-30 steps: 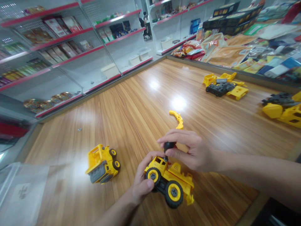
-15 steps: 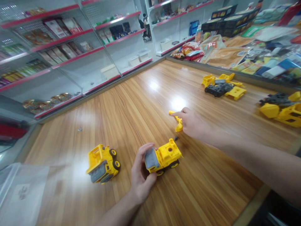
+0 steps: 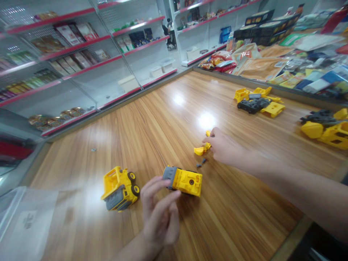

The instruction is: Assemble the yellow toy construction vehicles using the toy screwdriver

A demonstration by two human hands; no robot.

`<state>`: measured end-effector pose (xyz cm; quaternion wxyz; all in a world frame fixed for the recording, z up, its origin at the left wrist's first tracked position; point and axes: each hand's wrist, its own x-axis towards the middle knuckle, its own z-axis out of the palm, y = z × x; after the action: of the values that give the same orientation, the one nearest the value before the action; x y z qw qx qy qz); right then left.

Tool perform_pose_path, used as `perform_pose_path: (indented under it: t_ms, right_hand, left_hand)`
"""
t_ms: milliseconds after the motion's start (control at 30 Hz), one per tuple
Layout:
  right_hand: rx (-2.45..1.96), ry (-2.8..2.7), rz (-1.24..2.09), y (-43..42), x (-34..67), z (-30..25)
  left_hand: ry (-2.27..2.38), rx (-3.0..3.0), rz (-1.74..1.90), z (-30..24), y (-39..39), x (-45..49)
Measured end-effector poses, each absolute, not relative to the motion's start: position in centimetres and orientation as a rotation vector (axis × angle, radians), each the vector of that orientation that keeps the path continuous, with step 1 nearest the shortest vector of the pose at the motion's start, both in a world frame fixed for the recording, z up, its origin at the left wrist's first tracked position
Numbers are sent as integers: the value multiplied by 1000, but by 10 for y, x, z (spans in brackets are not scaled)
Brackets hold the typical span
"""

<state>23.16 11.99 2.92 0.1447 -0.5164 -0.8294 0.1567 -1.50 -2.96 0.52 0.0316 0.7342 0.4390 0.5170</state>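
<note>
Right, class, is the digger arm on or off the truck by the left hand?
Off: table shows between the digger arm, at the right hand, and the truck.

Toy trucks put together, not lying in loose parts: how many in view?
2: a dump truck on the left, and a truck beside the left hand. None appears hidden.

White shelving [image 3: 108, 81] with red edge strips runs along my bench's [image 3: 136, 127] far left side. I see upright cartons [image 3: 66, 34] on it, plus shiny gold packs [image 3: 65, 115] on the bottom shelf. Clear plastic bin [image 3: 40, 228], white label, at the bench's near left corner. Past the bench's far right edge: snack bags [image 3: 225, 63], a flat orange packet [image 3: 262, 69], stacked black boxes [image 3: 268, 32]. Label text too blurry for me to read.
</note>
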Motion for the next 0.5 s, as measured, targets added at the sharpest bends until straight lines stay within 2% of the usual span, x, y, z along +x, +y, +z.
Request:
perform_pose_path:
  t_ms: [67, 167, 300, 367, 500]
  right_hand:
    - [-1505, -2361, 443, 120, 233, 28]
    - [-1491, -2308, 446, 121, 231, 30]
    - [-1401, -2232, 477, 118, 223, 43]
    - [-1234, -2145, 702, 114, 219, 52]
    - [-644, -1650, 1594, 98, 211, 62]
  left_hand:
    - [1191, 2468, 1395, 8, -33, -12]
    - [1255, 2555, 1120, 10, -30, -6]
    - [1368, 2503, 1142, 11, -22, -2]
    - [1376, 2489, 1143, 12, -20, -2]
    - [1370, 2483, 1122, 12, -21, -3]
